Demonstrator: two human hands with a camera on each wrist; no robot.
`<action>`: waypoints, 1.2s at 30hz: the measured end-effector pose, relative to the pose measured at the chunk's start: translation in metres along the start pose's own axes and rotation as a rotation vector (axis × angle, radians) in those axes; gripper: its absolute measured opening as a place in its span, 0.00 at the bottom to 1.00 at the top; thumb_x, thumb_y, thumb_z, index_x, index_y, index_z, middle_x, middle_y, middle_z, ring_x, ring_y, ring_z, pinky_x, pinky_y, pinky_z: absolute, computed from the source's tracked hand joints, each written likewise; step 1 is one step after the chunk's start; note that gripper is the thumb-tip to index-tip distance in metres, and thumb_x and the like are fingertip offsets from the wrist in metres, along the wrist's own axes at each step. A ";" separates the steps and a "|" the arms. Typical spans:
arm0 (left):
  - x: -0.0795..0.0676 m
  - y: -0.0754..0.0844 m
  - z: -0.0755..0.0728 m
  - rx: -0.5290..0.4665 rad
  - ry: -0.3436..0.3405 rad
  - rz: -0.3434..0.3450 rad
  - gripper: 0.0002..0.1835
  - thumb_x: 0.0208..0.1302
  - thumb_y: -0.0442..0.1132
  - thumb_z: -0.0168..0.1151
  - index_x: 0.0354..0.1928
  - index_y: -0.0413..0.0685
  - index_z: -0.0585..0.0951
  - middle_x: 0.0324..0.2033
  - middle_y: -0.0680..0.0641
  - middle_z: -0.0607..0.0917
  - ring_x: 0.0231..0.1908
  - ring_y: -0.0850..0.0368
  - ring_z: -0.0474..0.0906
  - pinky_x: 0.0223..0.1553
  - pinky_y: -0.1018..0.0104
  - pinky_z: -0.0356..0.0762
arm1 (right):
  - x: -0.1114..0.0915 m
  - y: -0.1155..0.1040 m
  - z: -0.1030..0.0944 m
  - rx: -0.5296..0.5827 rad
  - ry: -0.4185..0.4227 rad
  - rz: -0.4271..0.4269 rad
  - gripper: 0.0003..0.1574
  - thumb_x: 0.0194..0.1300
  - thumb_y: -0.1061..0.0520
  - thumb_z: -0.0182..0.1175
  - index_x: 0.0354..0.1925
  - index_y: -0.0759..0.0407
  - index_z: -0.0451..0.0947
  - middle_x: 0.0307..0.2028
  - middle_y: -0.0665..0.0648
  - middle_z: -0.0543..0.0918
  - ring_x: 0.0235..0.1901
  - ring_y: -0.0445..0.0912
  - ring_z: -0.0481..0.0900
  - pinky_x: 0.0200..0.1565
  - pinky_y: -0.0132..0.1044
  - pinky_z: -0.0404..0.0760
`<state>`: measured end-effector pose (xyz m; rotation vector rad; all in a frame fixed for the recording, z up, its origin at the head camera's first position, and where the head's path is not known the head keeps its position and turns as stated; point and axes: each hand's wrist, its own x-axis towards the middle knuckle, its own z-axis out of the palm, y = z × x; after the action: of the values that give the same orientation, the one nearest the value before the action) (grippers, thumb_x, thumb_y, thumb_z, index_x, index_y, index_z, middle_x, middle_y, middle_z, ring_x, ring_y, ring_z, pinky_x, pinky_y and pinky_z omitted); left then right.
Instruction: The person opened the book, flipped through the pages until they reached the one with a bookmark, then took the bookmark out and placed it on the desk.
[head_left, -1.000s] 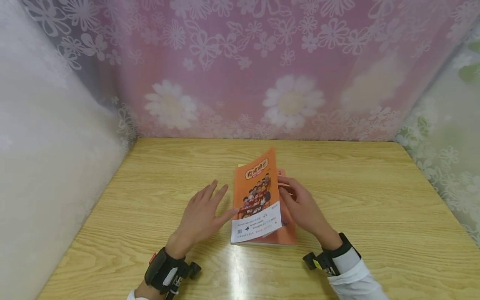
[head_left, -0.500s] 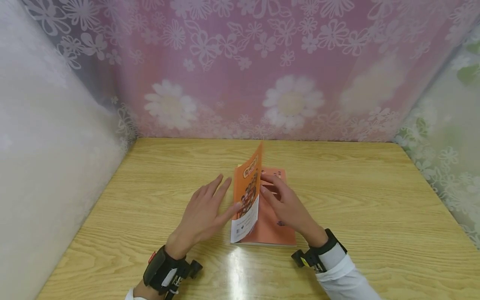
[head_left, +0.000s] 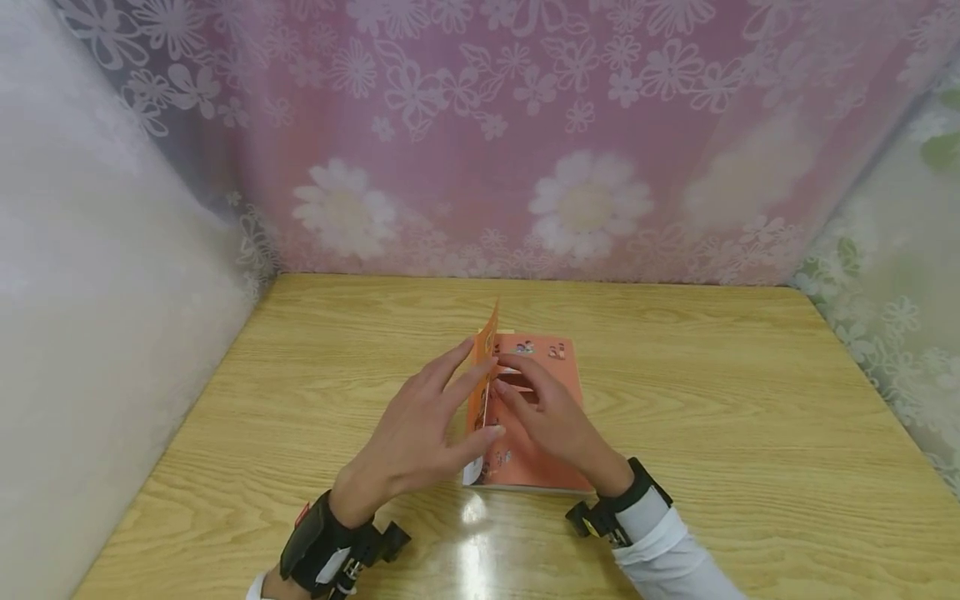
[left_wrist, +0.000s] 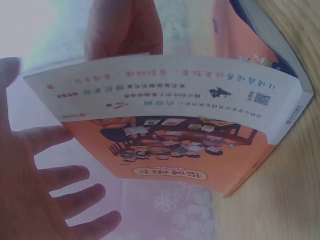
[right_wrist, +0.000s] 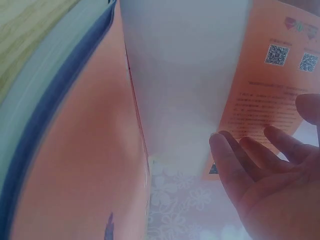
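An orange paperback book (head_left: 543, 454) lies on the table, its front cover (left_wrist: 105, 150) raised nearly upright along the left side. Cartoon children at desks and a white paper band (left_wrist: 170, 95) show on the cover's outer face. Beneath it is a salmon page with small figures. My right hand (head_left: 566, 425) is on the inner side, loosely bent fingers touching the cover near its flap (right_wrist: 270, 75), which bears QR codes. On the outer side, my left hand (head_left: 420, 417) spreads its fingers and thumb at the cover's free edge, not curled around it.
The wood-grain table (head_left: 712, 400) extends around the book on all sides. A pink floral curtain (head_left: 450, 167) hangs at its back edge, with pale cloth (head_left: 112, 292) at the left and more at the right. Both wrists carry strapped cameras.
The cover has swung from leaning right to nearly upright, baring the salmon page. My right hand has moved left with it, and my left hand has come forward to the cover's edge.
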<state>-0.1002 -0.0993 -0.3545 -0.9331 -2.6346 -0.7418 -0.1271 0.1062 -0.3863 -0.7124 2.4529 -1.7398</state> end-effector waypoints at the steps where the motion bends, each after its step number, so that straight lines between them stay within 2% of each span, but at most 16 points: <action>1: 0.000 0.001 0.000 0.013 0.006 0.006 0.37 0.63 0.69 0.45 0.70 0.60 0.64 0.72 0.52 0.54 0.67 0.49 0.57 0.59 0.43 0.62 | 0.000 0.000 0.000 -0.009 -0.005 0.002 0.29 0.72 0.49 0.51 0.66 0.58 0.65 0.63 0.53 0.69 0.59 0.54 0.71 0.56 0.47 0.73; 4: 0.002 0.002 -0.002 0.046 0.036 0.017 0.35 0.60 0.66 0.51 0.66 0.57 0.71 0.72 0.51 0.56 0.67 0.48 0.57 0.57 0.42 0.64 | -0.001 -0.001 0.000 -0.036 -0.014 -0.002 0.29 0.73 0.47 0.50 0.66 0.58 0.65 0.63 0.53 0.69 0.59 0.54 0.71 0.55 0.47 0.73; 7: 0.003 0.003 -0.004 0.057 0.061 0.027 0.31 0.57 0.59 0.55 0.61 0.56 0.74 0.71 0.50 0.57 0.67 0.49 0.57 0.56 0.43 0.66 | -0.003 0.000 -0.001 -0.058 -0.014 -0.010 0.28 0.73 0.48 0.49 0.66 0.57 0.65 0.62 0.53 0.70 0.59 0.51 0.72 0.55 0.46 0.73; 12: 0.001 0.003 -0.011 0.095 0.059 0.022 0.29 0.50 0.50 0.57 0.57 0.54 0.76 0.71 0.49 0.57 0.68 0.50 0.56 0.55 0.43 0.66 | -0.005 0.008 -0.005 -0.095 -0.020 -0.011 0.26 0.74 0.49 0.48 0.65 0.57 0.65 0.62 0.54 0.69 0.60 0.50 0.70 0.55 0.44 0.74; 20: -0.016 -0.006 -0.022 0.216 0.023 -0.112 0.23 0.50 0.45 0.58 0.52 0.56 0.80 0.71 0.45 0.58 0.69 0.46 0.51 0.53 0.39 0.66 | -0.013 0.017 -0.026 -0.234 -0.051 0.010 0.27 0.74 0.52 0.48 0.66 0.62 0.65 0.68 0.60 0.62 0.65 0.52 0.63 0.59 0.51 0.68; 27: -0.035 -0.019 -0.023 0.228 0.022 -0.189 0.16 0.55 0.42 0.60 0.48 0.54 0.82 0.69 0.37 0.60 0.66 0.35 0.56 0.50 0.34 0.67 | -0.023 0.027 -0.039 -0.321 -0.077 0.037 0.29 0.74 0.49 0.47 0.65 0.63 0.66 0.70 0.60 0.59 0.67 0.54 0.59 0.60 0.52 0.66; 32: -0.043 -0.026 -0.019 0.248 0.001 -0.253 0.17 0.54 0.39 0.60 0.47 0.51 0.82 0.67 0.32 0.60 0.65 0.30 0.55 0.54 0.32 0.60 | -0.031 0.034 -0.045 -0.384 -0.083 0.055 0.30 0.73 0.47 0.50 0.66 0.60 0.66 0.70 0.60 0.59 0.68 0.56 0.57 0.61 0.55 0.64; 36: -0.051 -0.029 -0.014 0.256 -0.053 -0.305 0.18 0.54 0.39 0.61 0.49 0.50 0.81 0.66 0.30 0.61 0.66 0.30 0.52 0.57 0.29 0.54 | -0.035 0.040 -0.051 -0.423 -0.119 0.055 0.32 0.72 0.48 0.51 0.68 0.59 0.63 0.70 0.60 0.58 0.68 0.58 0.57 0.62 0.57 0.61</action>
<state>-0.0793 -0.1523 -0.3735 -0.4950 -2.8663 -0.4280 -0.1243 0.1754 -0.4113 -0.7413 2.7507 -1.1292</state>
